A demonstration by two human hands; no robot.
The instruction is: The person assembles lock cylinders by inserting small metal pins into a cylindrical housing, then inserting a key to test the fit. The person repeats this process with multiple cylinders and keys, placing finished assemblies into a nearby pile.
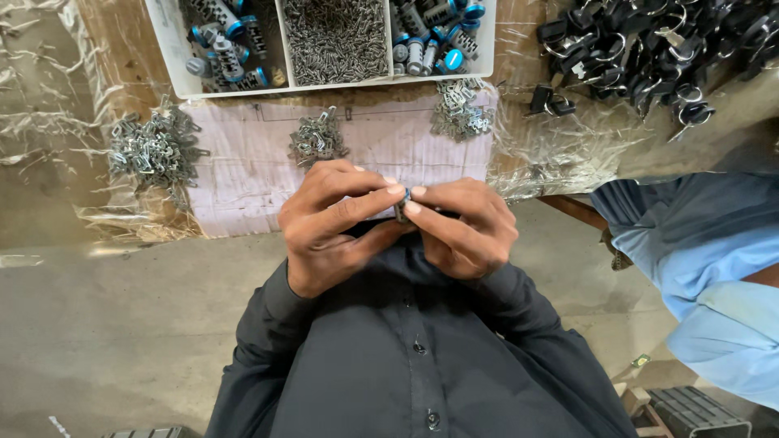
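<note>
Your left hand (337, 223) and right hand (462, 227) meet at chest height, fingertips of both pinching one small metal part (402, 209) between them. Beyond them lie clip piles (318, 138) on a pink sheet (243, 174) and a white tray (174, 49).

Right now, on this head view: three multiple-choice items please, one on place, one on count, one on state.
1. Where is the white tray?
A. at the far edge of the table, beyond the pink sheet
B. on the floor
C. on the person's lap

2. How many piles of small metal clips lie along the pink sheet's far edge?
A. one
B. three
C. six

3. What are the two hands doing?
A. resting flat and apart
B. pinching one small metal part together
C. lifting the tray

Key: 1 A, the tray sits above the sheet in the picture. 2 B, piles at left, middle, right. 3 B, left hand and right hand meet fingertip to fingertip on the part.
</note>
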